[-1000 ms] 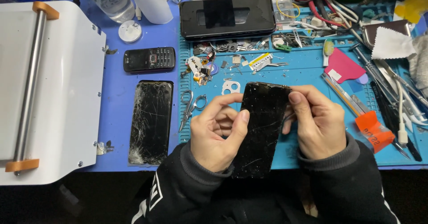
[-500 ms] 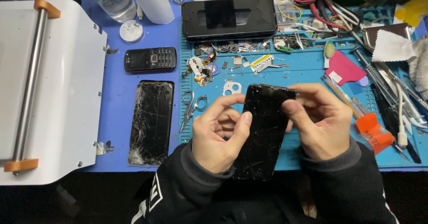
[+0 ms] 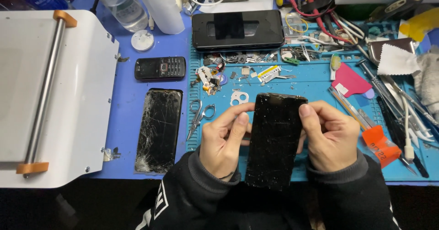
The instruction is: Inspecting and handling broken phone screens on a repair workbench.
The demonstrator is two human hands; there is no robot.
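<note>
Both hands held a black phone screen panel (image 3: 274, 138) upright over the blue work mat (image 3: 315, 81). The left hand (image 3: 224, 143) gripped its left edge, thumb pressed on the glass; the right hand (image 3: 331, 138) clasped its right edge near the top. At nine o'clock from the panel lay a shattered phone screen (image 3: 160, 129), with small scissors (image 3: 199, 115) between them. A keypad phone (image 3: 160, 68) sat at ten o'clock, a black tablet (image 3: 238, 29) at twelve, and an orange-handled tool (image 3: 379, 143) at three.
</note>
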